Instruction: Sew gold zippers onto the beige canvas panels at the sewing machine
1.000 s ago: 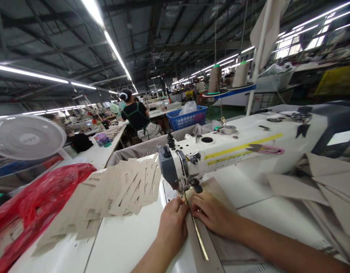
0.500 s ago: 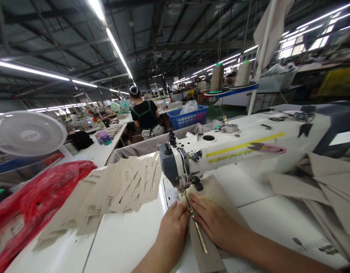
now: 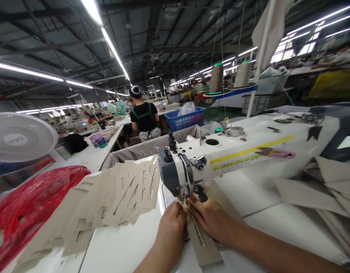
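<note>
A narrow beige panel with a gold-toothed zipper along its slot lies on the white bed of a sewing machine. The zipper's far end runs up under the presser foot. My left hand is at the panel's left edge, its fingers bent and closed on it just before the foot. From the right, my right hand lies over the panel with fingers stretched forward beside the zipper. Its fingertips are partly hidden near the needle area.
Many cut beige pieces with slots are spread left of the machine, beside a red plastic bag. Pink-handled snips rest on the machine arm. More beige pieces lie at right. A fan and a seated co-worker are farther off.
The panel and zipper have moved forward under the presser foot, and the slider no longer shows clearly. My left fingers have curled more. Both hands have shifted slightly forward, and the view has shifted a little.
</note>
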Demonstrator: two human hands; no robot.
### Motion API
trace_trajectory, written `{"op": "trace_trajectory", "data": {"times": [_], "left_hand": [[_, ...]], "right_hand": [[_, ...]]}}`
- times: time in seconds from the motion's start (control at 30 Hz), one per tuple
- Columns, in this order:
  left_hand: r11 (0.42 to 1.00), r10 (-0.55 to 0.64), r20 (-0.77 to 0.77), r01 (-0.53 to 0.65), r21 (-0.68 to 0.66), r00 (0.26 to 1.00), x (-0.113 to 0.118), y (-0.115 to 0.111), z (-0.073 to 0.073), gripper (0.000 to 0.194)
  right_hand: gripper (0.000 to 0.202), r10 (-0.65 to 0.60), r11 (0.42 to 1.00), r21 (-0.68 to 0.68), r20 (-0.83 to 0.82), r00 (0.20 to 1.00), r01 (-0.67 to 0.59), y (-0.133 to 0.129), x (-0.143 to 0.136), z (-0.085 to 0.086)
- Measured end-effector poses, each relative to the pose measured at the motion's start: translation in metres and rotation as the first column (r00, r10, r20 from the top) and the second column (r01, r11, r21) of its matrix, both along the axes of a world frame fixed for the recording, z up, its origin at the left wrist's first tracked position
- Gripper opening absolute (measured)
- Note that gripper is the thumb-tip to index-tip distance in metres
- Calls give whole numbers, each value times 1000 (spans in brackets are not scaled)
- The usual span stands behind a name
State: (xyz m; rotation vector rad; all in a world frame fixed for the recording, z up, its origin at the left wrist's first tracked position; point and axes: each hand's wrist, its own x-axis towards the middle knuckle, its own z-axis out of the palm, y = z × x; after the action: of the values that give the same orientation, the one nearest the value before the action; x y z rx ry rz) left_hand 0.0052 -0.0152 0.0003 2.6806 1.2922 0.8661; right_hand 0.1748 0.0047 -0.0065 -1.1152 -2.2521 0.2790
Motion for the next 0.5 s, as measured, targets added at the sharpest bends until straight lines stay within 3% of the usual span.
{"op": "trace_trajectory", "data": {"times": [0.17, 0.5], "left_hand": [[998, 35, 38, -33, -47, 999, -2, 5, -4, 32], [994, 69, 39, -65, -89, 997, 1, 5, 3, 36]], "right_hand": [[23, -54, 998, -46, -8, 998, 54, 8, -5, -6], [27, -91, 994, -57, -28, 995, 90, 9, -12, -4]]}}
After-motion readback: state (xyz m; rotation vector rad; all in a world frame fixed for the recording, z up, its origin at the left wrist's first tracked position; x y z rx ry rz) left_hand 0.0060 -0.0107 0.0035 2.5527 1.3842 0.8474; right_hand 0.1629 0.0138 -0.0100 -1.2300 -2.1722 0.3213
